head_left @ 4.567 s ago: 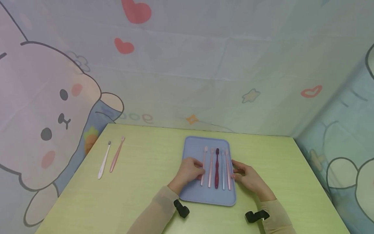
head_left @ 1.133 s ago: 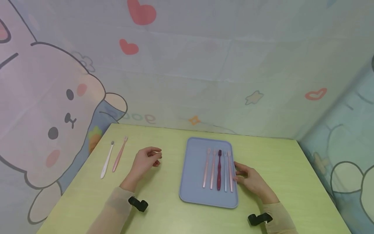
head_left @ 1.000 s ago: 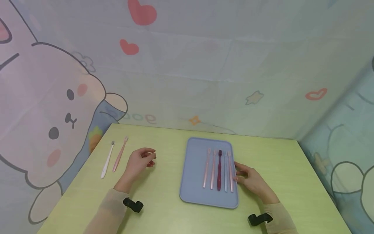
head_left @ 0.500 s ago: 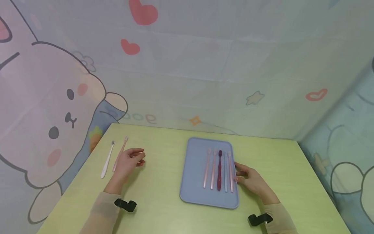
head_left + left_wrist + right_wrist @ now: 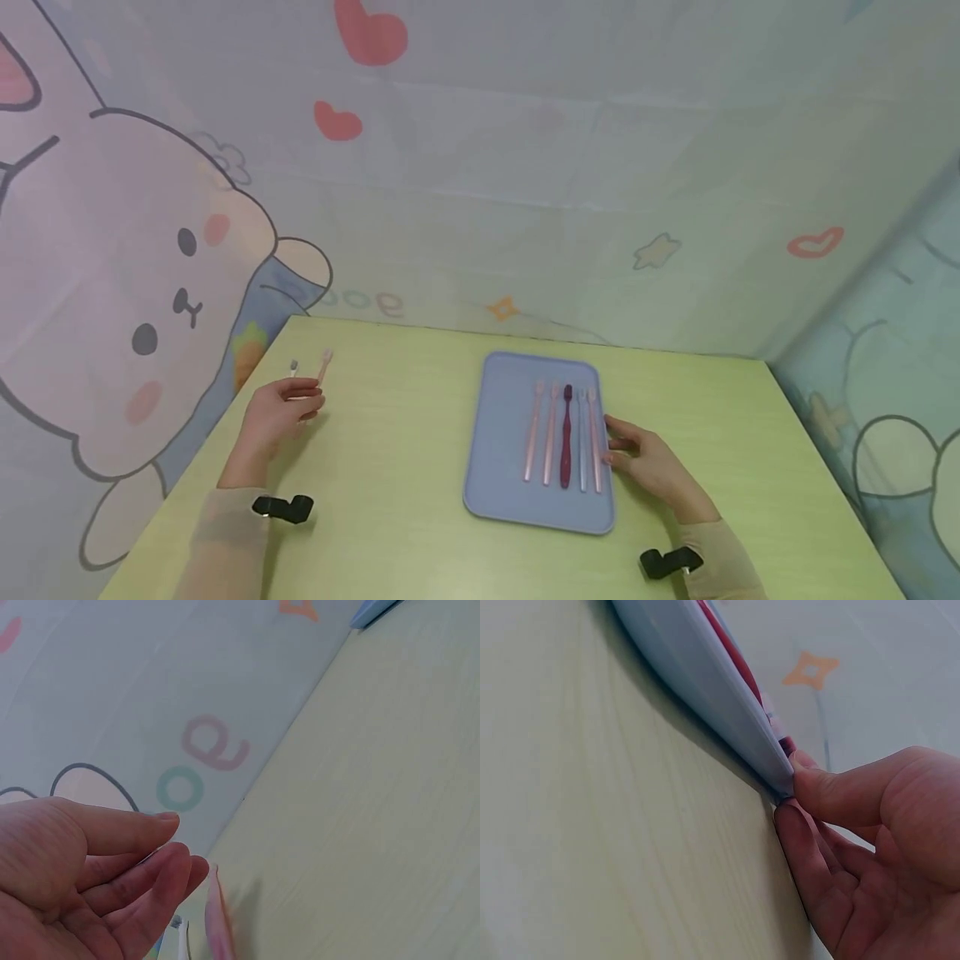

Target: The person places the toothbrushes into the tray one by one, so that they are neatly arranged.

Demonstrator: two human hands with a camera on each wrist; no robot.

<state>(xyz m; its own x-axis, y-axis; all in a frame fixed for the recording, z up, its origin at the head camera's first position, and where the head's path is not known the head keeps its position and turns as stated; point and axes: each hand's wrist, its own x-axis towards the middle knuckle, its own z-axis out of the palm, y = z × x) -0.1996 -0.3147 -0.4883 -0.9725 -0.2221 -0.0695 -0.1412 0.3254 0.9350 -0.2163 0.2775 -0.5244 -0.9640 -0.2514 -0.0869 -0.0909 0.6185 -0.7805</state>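
Note:
My left hand [image 5: 273, 415] hovers over two toothbrushes at the table's left, its fingers loosely bent and nothing between them. It mostly hides the white toothbrush [image 5: 293, 367] and partly covers a pink toothbrush [image 5: 326, 367]. In the left wrist view, the pink toothbrush [image 5: 216, 922] lies just beyond the fingertips. My right hand [image 5: 654, 468] pinches the right rim of a blue tray [image 5: 497, 417], thumb on top and a finger at its underside. Several toothbrushes lie side by side on the tray, among them a dark red toothbrush [image 5: 566, 450], a light blue toothbrush [image 5: 582, 454] and pink ones.
The light green table [image 5: 390, 467] stretches between the left hand and the tray. A patterned cloth [image 5: 480, 167] with a rabbit and hearts rises along the back and sides. A black wrist camera [image 5: 285, 508] sits on each sleeve.
My left hand has left the tray's toothbrushes and moved left across the table to above the white and pink toothbrushes. The right hand has stayed at the tray's right edge.

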